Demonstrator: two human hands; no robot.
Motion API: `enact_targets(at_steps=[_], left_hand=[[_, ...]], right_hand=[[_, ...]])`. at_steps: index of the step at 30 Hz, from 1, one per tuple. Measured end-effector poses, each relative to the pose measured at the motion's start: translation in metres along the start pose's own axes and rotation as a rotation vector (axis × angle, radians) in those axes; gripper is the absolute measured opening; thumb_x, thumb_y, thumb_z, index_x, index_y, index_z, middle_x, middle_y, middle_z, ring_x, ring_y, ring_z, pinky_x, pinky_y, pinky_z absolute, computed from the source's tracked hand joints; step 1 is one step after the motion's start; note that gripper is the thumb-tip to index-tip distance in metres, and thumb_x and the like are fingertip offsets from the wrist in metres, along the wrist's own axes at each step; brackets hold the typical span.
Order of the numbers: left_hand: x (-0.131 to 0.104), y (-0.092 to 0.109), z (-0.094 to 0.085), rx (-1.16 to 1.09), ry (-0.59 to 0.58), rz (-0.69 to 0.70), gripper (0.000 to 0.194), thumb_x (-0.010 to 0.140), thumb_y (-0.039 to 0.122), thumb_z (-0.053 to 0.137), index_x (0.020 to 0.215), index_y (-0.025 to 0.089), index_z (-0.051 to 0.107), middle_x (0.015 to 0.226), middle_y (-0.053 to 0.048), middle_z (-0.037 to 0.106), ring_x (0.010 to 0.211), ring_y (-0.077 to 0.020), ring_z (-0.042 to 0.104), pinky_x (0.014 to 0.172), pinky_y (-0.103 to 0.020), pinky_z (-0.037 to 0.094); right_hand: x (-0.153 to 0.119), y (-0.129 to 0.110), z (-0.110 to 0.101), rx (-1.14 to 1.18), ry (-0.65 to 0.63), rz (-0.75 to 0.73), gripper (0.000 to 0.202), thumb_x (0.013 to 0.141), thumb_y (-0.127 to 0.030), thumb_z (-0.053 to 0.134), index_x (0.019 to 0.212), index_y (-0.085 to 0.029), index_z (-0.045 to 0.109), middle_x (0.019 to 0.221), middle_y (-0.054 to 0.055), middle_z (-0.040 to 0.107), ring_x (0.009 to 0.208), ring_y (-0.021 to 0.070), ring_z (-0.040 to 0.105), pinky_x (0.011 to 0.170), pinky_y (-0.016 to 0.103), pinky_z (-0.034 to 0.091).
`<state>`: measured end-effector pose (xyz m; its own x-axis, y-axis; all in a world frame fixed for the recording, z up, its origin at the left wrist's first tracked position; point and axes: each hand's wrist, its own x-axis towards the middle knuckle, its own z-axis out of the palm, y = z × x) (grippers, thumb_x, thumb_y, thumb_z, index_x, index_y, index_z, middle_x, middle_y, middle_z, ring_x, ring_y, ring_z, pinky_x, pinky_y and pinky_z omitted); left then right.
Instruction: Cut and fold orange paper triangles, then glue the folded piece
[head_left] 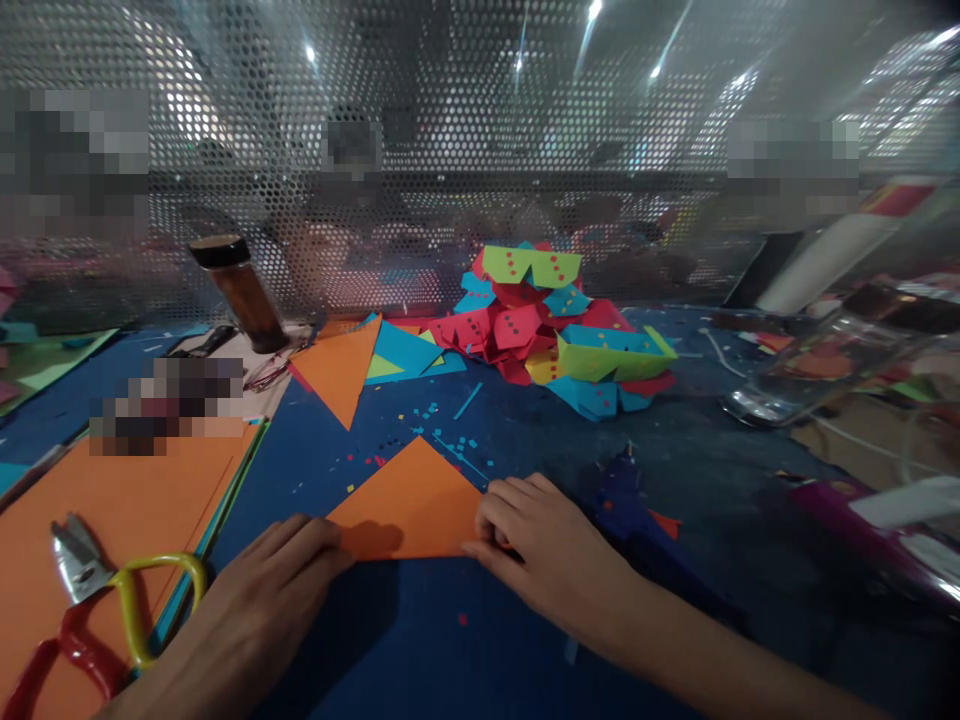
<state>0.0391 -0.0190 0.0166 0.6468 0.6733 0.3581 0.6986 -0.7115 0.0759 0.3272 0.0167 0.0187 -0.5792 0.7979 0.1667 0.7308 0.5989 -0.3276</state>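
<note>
An orange paper triangle (416,505) lies on the blue table (420,650), its point facing away from me. My left hand (262,585) pinches its left corner, fingers pressed together. The right corner is between the thumb and curled fingers of my right hand (547,560). Small blue, red and yellow paper bits (431,415) are scattered just beyond the triangle. Farther back is a pile of folded, punched paper pieces (517,330) in red, blue, green and yellow. Another orange triangle (341,365) lies to the left of that pile.
Scissors (90,590) with red and yellow handles rest on orange sheets (165,480) at the left. A brown bottle (244,295) stands behind them. At the right are a dark blue tool (637,520), a clear jar (832,350) and a purple object (862,520). A perforated metal screen (450,150) rises behind.
</note>
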Motion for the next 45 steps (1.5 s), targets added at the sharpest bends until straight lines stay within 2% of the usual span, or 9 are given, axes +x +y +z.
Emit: enact_targets(at_steps=[6, 10, 15, 19, 23, 29, 33, 39, 45], left_hand=[[0.010, 0.010, -0.001, 0.083, -0.003, 0.028, 0.037, 0.096, 0.010, 0.028, 0.088, 0.018, 0.063, 0.087, -0.006, 0.069, 0.071, -0.0170, 0.064, 0.064, -0.028, 0.055], [0.013, 0.013, -0.002, 0.085, -0.039, 0.027, 0.032, 0.092, 0.007, 0.031, 0.090, 0.018, 0.062, 0.084, -0.006, 0.069, 0.072, -0.0191, 0.066, 0.065, -0.032, 0.057], [0.009, 0.013, -0.005, 0.129, -0.060, 0.080, 0.032, 0.097, 0.016, 0.034, 0.112, 0.017, 0.062, 0.092, -0.006, 0.071, 0.076, -0.0196, 0.068, 0.065, -0.032, 0.058], [0.002, 0.011, -0.002, 0.125, -0.128, 0.060, 0.032, 0.097, 0.019, 0.036, 0.115, 0.018, 0.062, 0.099, -0.005, 0.071, 0.084, -0.0202, 0.068, 0.068, -0.032, 0.058], [-0.003, 0.010, 0.005, 0.119, -0.158, 0.014, 0.030, 0.097, 0.031, 0.045, 0.120, 0.021, 0.061, 0.106, -0.005, 0.070, 0.093, -0.0222, 0.067, 0.072, -0.033, 0.057], [-0.003, 0.013, 0.006, 0.086, -0.181, -0.012, 0.037, 0.095, 0.038, 0.050, 0.129, 0.026, 0.056, 0.111, -0.004, 0.070, 0.094, -0.0219, 0.066, 0.075, -0.032, 0.054], [0.000, 0.014, 0.003, 0.080, -0.211, -0.026, 0.037, 0.092, 0.037, 0.056, 0.128, 0.028, 0.056, 0.109, -0.004, 0.069, 0.092, -0.0234, 0.066, 0.073, -0.035, 0.054], [0.001, 0.016, 0.005, 0.099, -0.181, 0.019, 0.034, 0.094, 0.038, 0.054, 0.125, 0.025, 0.059, 0.109, -0.004, 0.071, 0.093, -0.0230, 0.066, 0.075, -0.035, 0.052], [0.007, 0.019, 0.004, 0.122, -0.170, 0.061, 0.042, 0.092, 0.044, 0.056, 0.126, 0.020, 0.058, 0.111, -0.005, 0.071, 0.091, -0.0233, 0.066, 0.075, -0.035, 0.051]], right_hand=[[-0.001, 0.000, 0.000, 0.003, 0.016, -0.006, 0.021, 0.087, -0.025, 0.069, 0.074, -0.019, 0.053, 0.075, -0.004, 0.058, 0.069, 0.0147, 0.048, 0.070, 0.032, 0.027], [-0.001, -0.001, -0.001, 0.000, 0.002, 0.000, 0.022, 0.087, -0.026, 0.068, 0.073, -0.019, 0.053, 0.075, -0.004, 0.058, 0.069, 0.0147, 0.048, 0.069, 0.032, 0.027], [-0.001, -0.002, -0.003, 0.001, -0.018, 0.017, 0.021, 0.088, -0.025, 0.067, 0.074, -0.019, 0.053, 0.076, -0.003, 0.059, 0.072, 0.0154, 0.050, 0.071, 0.032, 0.028], [-0.001, -0.002, -0.002, -0.008, -0.009, 0.010, 0.021, 0.087, -0.026, 0.068, 0.074, -0.019, 0.054, 0.076, -0.003, 0.060, 0.070, 0.0153, 0.050, 0.070, 0.032, 0.028], [-0.001, -0.002, -0.002, -0.016, 0.009, 0.001, 0.021, 0.086, -0.025, 0.070, 0.073, -0.019, 0.054, 0.076, -0.003, 0.060, 0.069, 0.0151, 0.050, 0.069, 0.032, 0.028], [0.001, -0.002, -0.002, -0.038, -0.001, 0.006, 0.020, 0.087, -0.026, 0.069, 0.073, -0.019, 0.055, 0.076, -0.003, 0.061, 0.070, 0.0150, 0.051, 0.069, 0.032, 0.029], [0.000, -0.002, -0.004, -0.034, -0.012, 0.013, 0.021, 0.087, -0.026, 0.068, 0.073, -0.020, 0.054, 0.076, -0.004, 0.061, 0.071, 0.0151, 0.051, 0.070, 0.032, 0.030], [0.000, -0.003, -0.004, -0.041, -0.019, 0.014, 0.021, 0.087, -0.026, 0.068, 0.072, -0.020, 0.054, 0.076, -0.003, 0.061, 0.070, 0.0148, 0.051, 0.069, 0.032, 0.030], [0.000, -0.003, -0.005, -0.046, -0.045, 0.012, 0.020, 0.088, -0.027, 0.067, 0.074, -0.019, 0.055, 0.077, -0.002, 0.060, 0.071, 0.0154, 0.051, 0.070, 0.032, 0.030]])
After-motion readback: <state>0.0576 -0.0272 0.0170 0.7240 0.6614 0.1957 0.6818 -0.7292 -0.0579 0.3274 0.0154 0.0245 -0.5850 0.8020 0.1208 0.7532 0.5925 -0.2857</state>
